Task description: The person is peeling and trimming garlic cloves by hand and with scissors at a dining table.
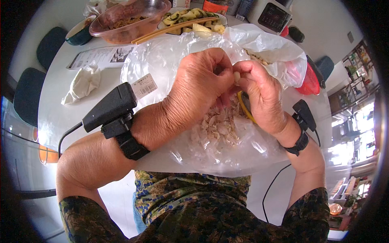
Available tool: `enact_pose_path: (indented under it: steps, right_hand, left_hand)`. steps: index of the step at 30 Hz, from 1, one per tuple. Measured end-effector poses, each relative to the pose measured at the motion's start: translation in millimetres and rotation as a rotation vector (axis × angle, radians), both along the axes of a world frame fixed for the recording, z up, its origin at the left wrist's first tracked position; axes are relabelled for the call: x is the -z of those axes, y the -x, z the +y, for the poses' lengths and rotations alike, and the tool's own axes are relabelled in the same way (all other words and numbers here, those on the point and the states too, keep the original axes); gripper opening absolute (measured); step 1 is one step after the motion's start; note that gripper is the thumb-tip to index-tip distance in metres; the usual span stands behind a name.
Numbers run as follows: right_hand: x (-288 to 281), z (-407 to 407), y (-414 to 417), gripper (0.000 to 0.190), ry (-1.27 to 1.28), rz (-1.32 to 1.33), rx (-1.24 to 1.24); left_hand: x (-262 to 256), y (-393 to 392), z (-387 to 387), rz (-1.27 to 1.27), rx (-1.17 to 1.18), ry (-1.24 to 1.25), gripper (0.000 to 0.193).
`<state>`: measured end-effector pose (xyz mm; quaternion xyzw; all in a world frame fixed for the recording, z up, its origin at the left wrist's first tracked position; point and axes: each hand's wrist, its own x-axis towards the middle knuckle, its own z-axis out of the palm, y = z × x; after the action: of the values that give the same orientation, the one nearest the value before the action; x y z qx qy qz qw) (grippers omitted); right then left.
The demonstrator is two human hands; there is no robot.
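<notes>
Between the fingertips of both hands is a small pale piece (236, 78), apparently a garlic clove. My left hand (202, 77) is curled, thumb and fingers pinching at its left side. My right hand (263, 94) pinches the same piece from the right. Below them, a heap of thin papery skins (220, 126) lies on a clear plastic bag (161, 57) spread over the table. A dark round thing with a yellow rim (246, 107) is partly hidden behind my right hand. The fingertips of my left hand are partly hidden.
On the white table (60, 121) are a crumpled white cloth (82, 83), a printed sheet (100, 57), a pink translucent bowl (106, 29), a dark green bowl (79, 35), chopsticks (173, 29) across a plate of sliced vegetables (188, 15), and a red mesh basket (311, 80). Cables hang from both wrist devices.
</notes>
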<state>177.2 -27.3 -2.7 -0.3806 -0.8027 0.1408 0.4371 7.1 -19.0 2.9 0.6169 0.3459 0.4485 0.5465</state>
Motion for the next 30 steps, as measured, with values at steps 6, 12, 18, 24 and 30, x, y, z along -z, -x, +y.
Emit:
enact_pose_path:
  steps: [6,12,18,24,30]
  right_hand:
    - [0.9,5.6,-0.9,0.010,0.191,0.155,-0.006]
    - [-2.5,4.6,-2.0,0.009,0.344,0.308,-0.058]
    - [-6.3,1.9,-1.7,0.009,0.311,0.259,-0.063]
    - [0.0,4.7,-1.7,0.008,0.251,0.241,-0.044]
    - [-2.4,2.1,2.3,0.007,0.253,0.195,-0.043]
  left_hand:
    - [3.8,2.1,4.3,-0.052,-0.056,0.048,0.012]
    - [2.6,3.8,1.5,-0.011,0.068,0.039,0.023]
    - [1.5,4.9,1.2,0.073,0.071,0.039,0.023]
    - [10.4,1.4,6.5,-0.086,0.081,0.051,0.010]
    - [10.3,4.5,10.1,-0.072,0.126,0.167,0.012]
